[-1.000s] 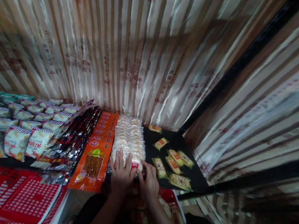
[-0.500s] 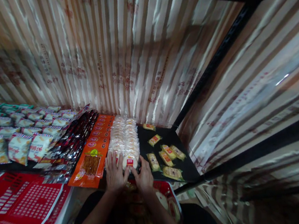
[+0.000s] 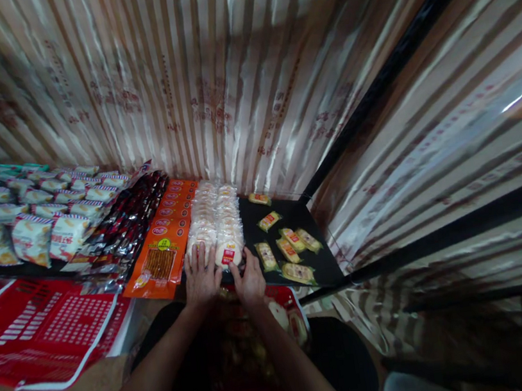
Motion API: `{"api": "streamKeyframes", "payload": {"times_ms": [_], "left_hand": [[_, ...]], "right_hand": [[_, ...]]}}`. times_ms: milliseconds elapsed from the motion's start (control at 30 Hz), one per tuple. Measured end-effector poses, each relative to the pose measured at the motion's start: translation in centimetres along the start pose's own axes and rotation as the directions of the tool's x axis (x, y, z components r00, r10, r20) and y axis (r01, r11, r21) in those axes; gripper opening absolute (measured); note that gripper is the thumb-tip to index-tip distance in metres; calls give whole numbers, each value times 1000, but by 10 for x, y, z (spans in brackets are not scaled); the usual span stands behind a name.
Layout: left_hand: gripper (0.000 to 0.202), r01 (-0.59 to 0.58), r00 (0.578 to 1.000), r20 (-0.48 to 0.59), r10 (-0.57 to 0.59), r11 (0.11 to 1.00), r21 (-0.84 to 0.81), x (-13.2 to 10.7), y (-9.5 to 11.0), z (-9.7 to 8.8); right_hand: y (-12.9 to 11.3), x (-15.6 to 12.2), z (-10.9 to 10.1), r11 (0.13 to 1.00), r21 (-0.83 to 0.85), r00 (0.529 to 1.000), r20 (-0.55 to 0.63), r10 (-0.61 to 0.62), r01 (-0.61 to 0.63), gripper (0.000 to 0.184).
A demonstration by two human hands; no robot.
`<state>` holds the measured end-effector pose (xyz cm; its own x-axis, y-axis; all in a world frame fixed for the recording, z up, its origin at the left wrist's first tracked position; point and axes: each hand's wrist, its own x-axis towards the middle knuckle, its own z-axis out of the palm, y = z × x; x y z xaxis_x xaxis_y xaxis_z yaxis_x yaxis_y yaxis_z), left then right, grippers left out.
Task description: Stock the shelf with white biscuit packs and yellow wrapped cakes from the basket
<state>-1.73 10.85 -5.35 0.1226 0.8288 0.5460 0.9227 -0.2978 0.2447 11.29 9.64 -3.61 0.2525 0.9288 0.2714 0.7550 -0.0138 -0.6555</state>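
Two rows of round white snack packs [image 3: 228,253] in clear wrappers stand packed face to face on a black shelf. My left hand [image 3: 202,281] lies with spread fingers against the front of the left row, partly covering its first pack. At the right row's front corner, my right hand [image 3: 250,280] rests with its thumb at the lower edge and its fingers along the right side. A red label shows on the foremost pack between my hands. Below my wrists, a red basket [image 3: 297,299] holds more wrapped snacks, dim and partly hidden by my arms.
Several small yellow wrapped cakes [image 3: 297,273] lie loose on the black shelf [image 3: 314,230] at right. To the left are an orange snack bag [image 3: 154,262], dark shiny packets [image 3: 123,221] and white bags [image 3: 31,237]. A red printed sheet [image 3: 60,321] hangs below; a black post [image 3: 353,124] rises at right.
The view has shifted, so the shelf goods sit higher in the picture. Both hands stay at the front of the white packs, with little visible change in their pose.
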Motion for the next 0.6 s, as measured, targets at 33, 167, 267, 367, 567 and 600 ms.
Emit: {"api": "streamKeyframes", "payload": {"times_ms": [33, 167, 267, 367, 567, 600], "left_hand": [[53, -6, 1000, -6, 6, 1000, -20, -4, 0, -3], [45, -43, 999, -27, 40, 985, -169, -38, 8, -18], [38, -63, 992, 79, 96, 937, -344, -79, 23, -25], [38, -6, 924, 326, 199, 861, -509, -120, 43, -22], [37, 163, 729, 638, 250, 841, -517, -159, 63, -5], [38, 180, 713, 660, 236, 848, -498, -160, 62, -4]], "right_hand": [[2, -7, -2, 998, 55, 1000, -19, -20, 21, 53], [27, -49, -20, 991, 110, 996, -52, -75, 80, 36], [61, -79, -39, 995, -102, 996, 93, 6, 4, 31], [92, -91, -56, 910, -408, 910, 345, 230, -75, 28], [104, -87, -53, 834, -546, 810, 451, 376, -83, 35], [103, -86, -50, 822, -562, 814, 433, 388, -92, 38]]}}
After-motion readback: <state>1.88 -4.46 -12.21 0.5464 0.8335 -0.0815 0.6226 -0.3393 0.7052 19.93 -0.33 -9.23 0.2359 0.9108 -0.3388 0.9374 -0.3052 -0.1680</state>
